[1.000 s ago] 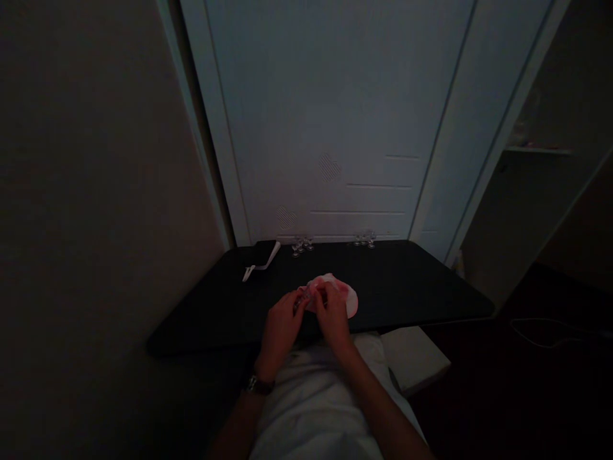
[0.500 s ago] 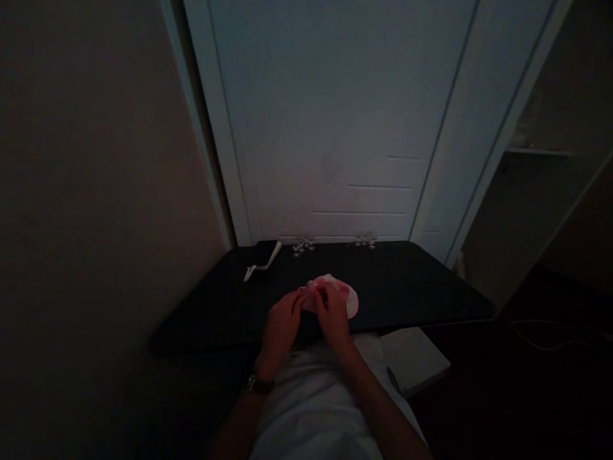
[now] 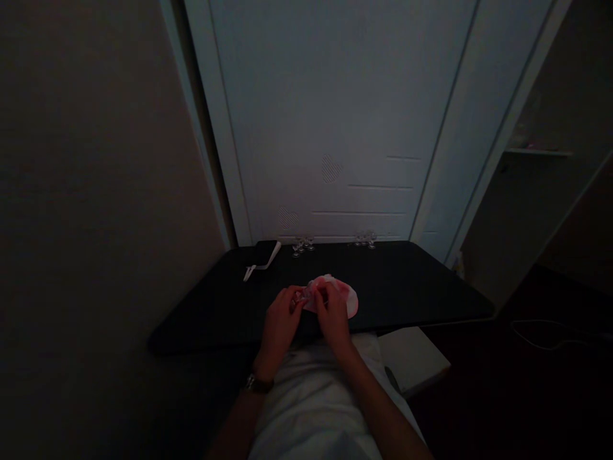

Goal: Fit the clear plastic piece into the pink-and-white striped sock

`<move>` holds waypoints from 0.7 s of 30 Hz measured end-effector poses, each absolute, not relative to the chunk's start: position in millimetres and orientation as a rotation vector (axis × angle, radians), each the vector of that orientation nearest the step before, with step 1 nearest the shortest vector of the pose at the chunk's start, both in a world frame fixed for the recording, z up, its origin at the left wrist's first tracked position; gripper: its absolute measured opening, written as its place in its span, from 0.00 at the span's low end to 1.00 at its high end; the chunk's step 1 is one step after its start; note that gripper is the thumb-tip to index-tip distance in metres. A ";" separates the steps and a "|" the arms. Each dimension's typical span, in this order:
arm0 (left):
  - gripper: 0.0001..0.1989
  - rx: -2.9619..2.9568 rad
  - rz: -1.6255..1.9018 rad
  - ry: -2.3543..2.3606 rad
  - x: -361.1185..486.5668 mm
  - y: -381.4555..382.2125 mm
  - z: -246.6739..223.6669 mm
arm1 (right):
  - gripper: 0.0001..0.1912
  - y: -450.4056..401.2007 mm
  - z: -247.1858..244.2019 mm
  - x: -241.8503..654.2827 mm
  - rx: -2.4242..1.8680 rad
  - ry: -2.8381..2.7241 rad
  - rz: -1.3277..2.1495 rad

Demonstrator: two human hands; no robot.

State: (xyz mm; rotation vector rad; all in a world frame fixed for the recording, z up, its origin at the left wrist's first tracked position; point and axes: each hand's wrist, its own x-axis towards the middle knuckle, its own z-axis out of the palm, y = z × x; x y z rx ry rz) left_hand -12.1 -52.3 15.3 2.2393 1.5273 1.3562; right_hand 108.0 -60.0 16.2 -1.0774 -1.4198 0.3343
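A pink and white item (image 3: 352,300), soft-looking like cloth, lies near the front edge of the black table (image 3: 393,281). My left hand (image 3: 282,316), with a dark watch on its wrist, pinches a small clear, shiny piece (image 3: 300,296) at the item's left side. My right hand (image 3: 332,313) has its fingers closed on the pink and white item, just right of the left fingertips. The fingers hide part of the item, and the dim light blurs its details.
Small clear objects stand in two clusters (image 3: 302,246) (image 3: 366,240) along the table's back edge. A black and white object (image 3: 262,260) lies at the back left. A white box (image 3: 414,359) sits below the front edge. A pale panelled door (image 3: 325,115) rises behind.
My left fingers have shifted slightly left and up, and more of the clear piece shows between them. My right hand has barely moved.
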 end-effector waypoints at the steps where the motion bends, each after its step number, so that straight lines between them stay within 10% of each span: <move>1: 0.08 2.249 1.356 1.525 -12.4 -52.0 14.5 | 0.09 -60.0 16.2 108.0 -1.083 -1.417 0.336; 21: 0.10 2.262 1.384 1.479 -12.5 -54.0 14.9 | 0.08 -59.9 17.9 108.2 -1.051 -1.405 0.357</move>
